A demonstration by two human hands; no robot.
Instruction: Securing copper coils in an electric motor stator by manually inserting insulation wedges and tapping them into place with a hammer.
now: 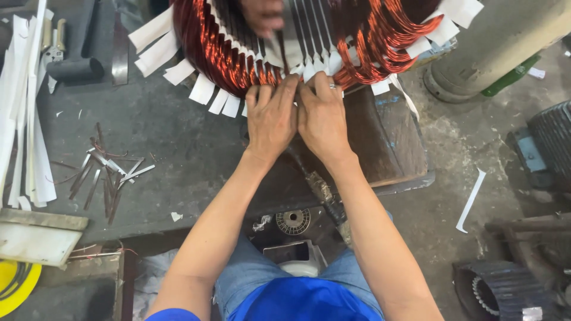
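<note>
Side by side at twelve o'clock: left hand (270, 119) and right hand (323, 116), fingers pressed together, pinching white insulation paper strips (309, 70) along the copper-wound stator (238, 41); metal slivers (107, 175) at nine o'clock.

Your two hands, left hand (270, 119) and right hand (323, 116), lie side by side, touching, on the lower edge of the round copper-wound motor stator (226, 53) before you. White paper strips (27, 119) lie far left on the desk (160, 131), thin metal strips (107, 175) between them and your left arm. A grey cylinder (499, 41) lies right of the stator.
</note>
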